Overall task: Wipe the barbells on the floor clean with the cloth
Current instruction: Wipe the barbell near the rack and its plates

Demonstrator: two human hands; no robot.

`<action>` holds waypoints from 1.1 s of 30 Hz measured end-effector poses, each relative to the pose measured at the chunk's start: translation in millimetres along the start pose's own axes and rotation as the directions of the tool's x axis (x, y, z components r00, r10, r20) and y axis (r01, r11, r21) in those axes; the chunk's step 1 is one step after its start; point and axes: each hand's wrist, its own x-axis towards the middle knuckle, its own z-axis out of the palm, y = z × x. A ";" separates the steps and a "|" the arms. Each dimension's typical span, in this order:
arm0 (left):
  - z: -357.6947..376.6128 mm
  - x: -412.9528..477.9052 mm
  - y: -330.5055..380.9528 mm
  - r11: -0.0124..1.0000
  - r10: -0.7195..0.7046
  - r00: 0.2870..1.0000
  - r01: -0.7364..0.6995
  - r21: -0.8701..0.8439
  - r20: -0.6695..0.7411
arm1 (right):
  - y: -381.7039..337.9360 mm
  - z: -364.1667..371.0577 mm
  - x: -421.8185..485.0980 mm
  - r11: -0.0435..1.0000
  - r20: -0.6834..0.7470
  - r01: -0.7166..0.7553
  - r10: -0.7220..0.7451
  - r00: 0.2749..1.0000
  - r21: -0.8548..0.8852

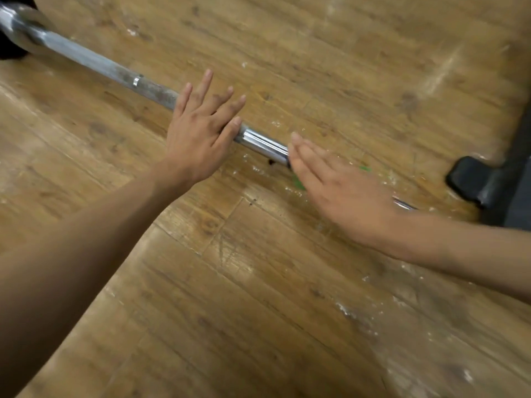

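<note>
Your left hand (198, 133) lies across the barbell (94, 63), fingers straight and fanned apart, clasping nothing. The bar runs slantwise over the wooden floor (258, 311), from a black plate (11, 50) at the far left towards the right edge. Further right, your right hand (342, 193) is flat over the same bar, fingers straight and pressed side by side, and it is blurred. Beside it peek slivers of green (298, 183); that may be the cloth, but I cannot tell. A black machine foot (471, 179) sits near on the right. Since neither hand wraps the bar, it could roll away under your flat palms. A cloth pinned only by a palm could also slip out and leave you rubbing bare metal. No containers are in view.
</note>
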 end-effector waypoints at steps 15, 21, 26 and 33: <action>-32.6 -88.6 -3.0 0.998 -0.021 0.992 0.014 0.058 0.123 | -10.7 -12.1 -128.8 0.984 0.064 0.144 -0.151 0.986 0.108; -51.8 -142.4 -1.7 0.999 -0.043 0.985 0.037 0.034 0.167 | -84.2 -7.5 -56.6 0.961 0.105 0.275 -0.277 0.955 0.028; -65.8 -186.8 -12.9 0.997 -0.016 0.983 0.003 0.076 0.184 | -144.6 -7.8 -3.1 0.944 0.060 0.330 -0.330 0.942 0.020; -71.0 -239.4 -19.9 0.998 -0.034 0.981 0.021 0.066 0.189 | -143.9 -11.0 -110.7 0.940 0.018 0.325 -0.329 0.944 0.101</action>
